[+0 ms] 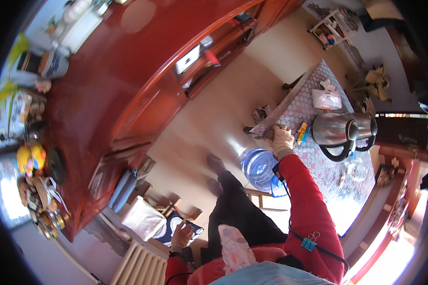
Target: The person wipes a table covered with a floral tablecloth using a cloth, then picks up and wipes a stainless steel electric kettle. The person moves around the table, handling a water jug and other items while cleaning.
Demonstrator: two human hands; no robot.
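Note:
My right hand point(282, 139), in a pale glove, rests at the near-left edge of a table with a patterned cloth point(306, 158); a dark, unclear bit of something lies at its fingertips. Right beside it are a yellow clip-like object point(302, 132) and a blue one point(307, 134). Farther right stand two steel electric kettles point(330, 130) with black handles. Below the table edge is a large blue water bottle point(258, 167) with a handle. My left hand point(181, 236), also gloved, hangs low over a dark blue patterned cushion point(171, 228), fingers apart and holding nothing.
A long red wooden cabinet point(139, 89) curves along the left. On the patterned table are a tissue pack point(327, 99) and clear glassware point(356, 171). Small wooden stools point(194, 213), a white cushion point(143, 218) and a radiator point(142, 263) stand at lower left. A white trolley point(333, 30) is at the back.

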